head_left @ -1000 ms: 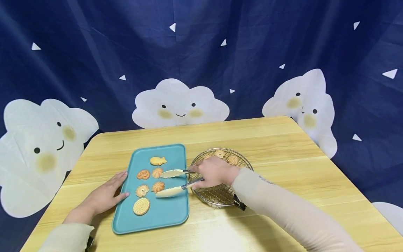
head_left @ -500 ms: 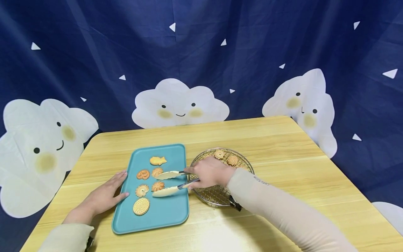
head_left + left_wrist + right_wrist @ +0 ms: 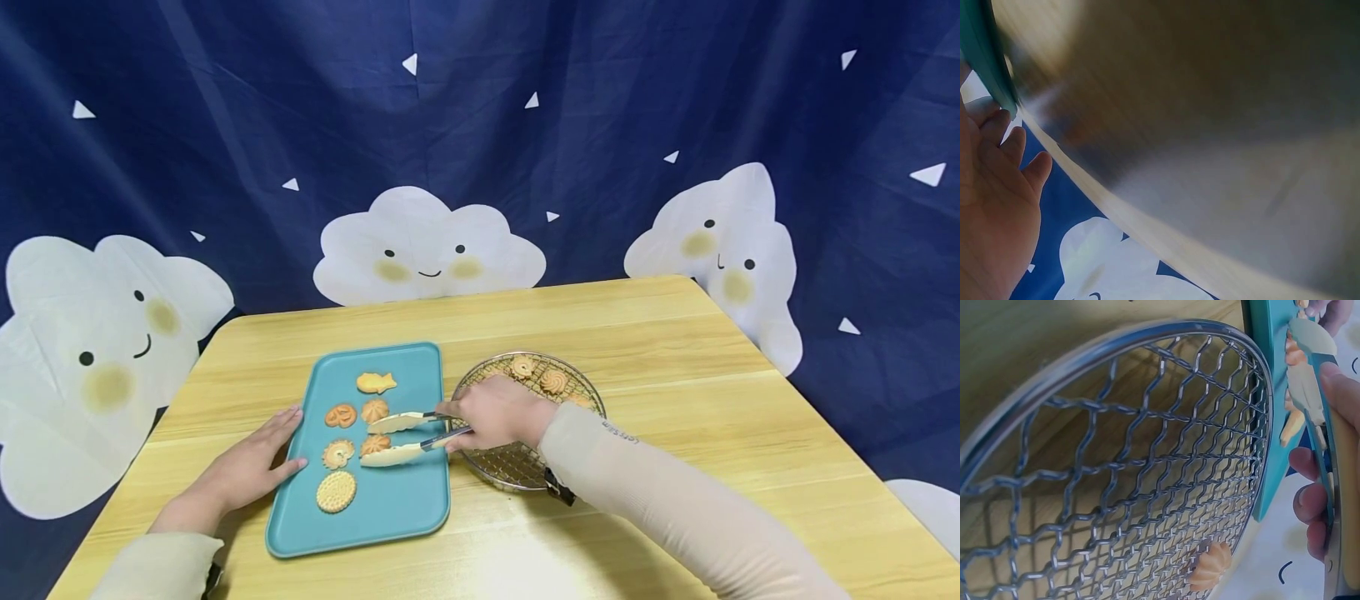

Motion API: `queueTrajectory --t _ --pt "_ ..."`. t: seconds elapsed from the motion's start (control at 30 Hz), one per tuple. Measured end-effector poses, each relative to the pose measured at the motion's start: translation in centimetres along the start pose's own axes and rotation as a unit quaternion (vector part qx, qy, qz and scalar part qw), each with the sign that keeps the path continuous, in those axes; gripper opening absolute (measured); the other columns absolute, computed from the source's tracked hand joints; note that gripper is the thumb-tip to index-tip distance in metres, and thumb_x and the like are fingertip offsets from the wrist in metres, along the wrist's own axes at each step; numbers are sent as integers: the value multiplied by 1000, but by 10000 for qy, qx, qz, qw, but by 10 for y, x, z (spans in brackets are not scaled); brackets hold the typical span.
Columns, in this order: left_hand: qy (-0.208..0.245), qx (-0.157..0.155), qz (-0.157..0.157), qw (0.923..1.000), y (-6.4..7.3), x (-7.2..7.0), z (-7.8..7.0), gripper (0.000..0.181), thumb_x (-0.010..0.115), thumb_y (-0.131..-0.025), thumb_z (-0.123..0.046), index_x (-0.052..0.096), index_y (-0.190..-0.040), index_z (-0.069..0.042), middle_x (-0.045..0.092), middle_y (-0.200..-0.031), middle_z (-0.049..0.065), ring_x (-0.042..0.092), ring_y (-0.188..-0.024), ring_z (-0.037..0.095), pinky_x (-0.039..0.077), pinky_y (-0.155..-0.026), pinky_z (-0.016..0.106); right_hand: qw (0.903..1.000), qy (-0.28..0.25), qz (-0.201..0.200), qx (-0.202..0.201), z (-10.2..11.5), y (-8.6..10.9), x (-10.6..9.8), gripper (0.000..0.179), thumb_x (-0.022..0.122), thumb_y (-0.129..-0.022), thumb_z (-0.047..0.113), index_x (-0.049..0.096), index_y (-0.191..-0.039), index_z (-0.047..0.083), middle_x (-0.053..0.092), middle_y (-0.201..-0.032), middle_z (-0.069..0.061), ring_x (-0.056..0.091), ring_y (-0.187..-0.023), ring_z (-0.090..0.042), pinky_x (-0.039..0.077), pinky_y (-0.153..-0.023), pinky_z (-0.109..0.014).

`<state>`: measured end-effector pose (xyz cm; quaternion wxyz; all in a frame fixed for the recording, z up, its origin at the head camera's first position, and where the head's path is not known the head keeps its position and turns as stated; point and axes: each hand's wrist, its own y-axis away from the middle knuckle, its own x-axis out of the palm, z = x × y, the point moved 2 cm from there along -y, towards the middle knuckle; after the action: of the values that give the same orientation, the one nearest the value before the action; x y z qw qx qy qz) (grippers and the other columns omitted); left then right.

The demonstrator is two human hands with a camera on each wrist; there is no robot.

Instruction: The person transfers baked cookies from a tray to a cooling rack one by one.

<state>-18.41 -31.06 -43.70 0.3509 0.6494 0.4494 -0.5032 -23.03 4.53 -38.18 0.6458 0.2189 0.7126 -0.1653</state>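
The tongs point(image 3: 397, 456) have slid slightly further left over the blue tray point(image 3: 397, 508), gripped in the curled right hand point(image 3: 498, 412), their tips parted astride the nearer flower-shaped cookie point(image 3: 375, 444), apparently to bracket it, though contact cannot be told. The left hand point(image 3: 243, 462), fingers relaxed and holding nothing, rests along the tray's left edge, probably steadying it on the desk point(image 3: 660, 333) beside the round wire-mesh rack point(image 3: 510, 483) bearing a swirl cookie point(image 3: 554, 381); only the right wrist view shows fingers wrapping the handles and crimped mesh hidden from above
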Motion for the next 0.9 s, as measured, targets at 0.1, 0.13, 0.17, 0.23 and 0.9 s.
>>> queueTrajectory --t 0.1,0.13,0.17,0.23,0.9 --pt "9 -7 2 10000 0 0 0 80 59 -92 -47 31 -145 6 27 -150 26 27 -134 46 27 -105 60 10000 -3 -24 -7 0 1 0 62 48 -91 61 54 -137 20 67 -113 -1 65 -78 -11 48 -51 -22" --pt "16 -8 6 10000 0 0 -1 80 59 -92 -47 31 -145 6 27 -150 26 27 -134 46 27 -105 60 10000 -8 -20 -13 0 1 0 62 48 -91 61 54 -138 20 67 -111 -1 64 -73 -10 45 -48 -21" --pt "19 -10 6 10000 0 0 -1 80 59 -92 -47 31 -145 6 27 -150 26 27 -134 46 27 -105 60 10000 -7 -17 -15 0 1 0 62 48 -91 61 54 -138 20 68 -111 0 62 -68 -8 43 -46 -21" --pt "18 -11 7 10000 0 0 -1 80 59 -92 -47 31 -145 6 27 -150 26 27 -134 46 27 -105 60 10000 -1 -28 -23 0 2 0 61 48 -92 61 54 -138 20 68 -110 0 57 -60 -6 39 -42 -19" --pt "-17 28 -12 10000 -1 -1 -1 79 59 -92 -47 32 -145 6 27 -150 25 28 -134 46 29 -104 60 9981 -284 -487 246 -16 20 -2 62 51 -91 59 53 -138 18 71 -98 1 32 -37 -4 29 -33 -19"
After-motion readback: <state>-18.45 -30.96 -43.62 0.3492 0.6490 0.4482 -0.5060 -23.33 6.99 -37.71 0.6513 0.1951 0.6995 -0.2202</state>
